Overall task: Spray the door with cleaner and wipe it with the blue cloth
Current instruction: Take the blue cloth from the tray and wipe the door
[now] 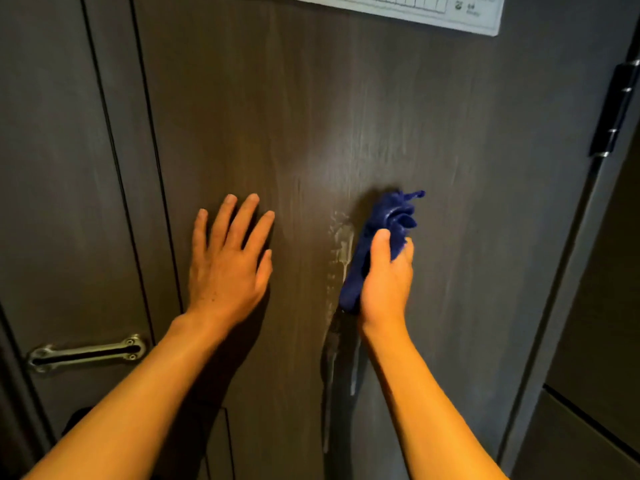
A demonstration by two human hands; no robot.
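We are wiping: our right hand point(386, 282) grips the blue cloth point(377, 244) against the door point(346, 116). Our left hand point(227, 261) braces, fingers spread. Next, the foam streak point(337, 244) wants wiping.

**Dark door with foam streaks, a hand and a cloth against it**

The dark wood-grain door point(346, 116) fills the view. White foam streaks point(337, 258) run down just below centre. The left hand point(228, 261) lies flat on it at 8 o'clock. The blue cloth point(379, 244), bunched in the right hand point(386, 278), presses at 5 o'clock. A white paper sheet point(433, 8) sits at 1 o'clock.
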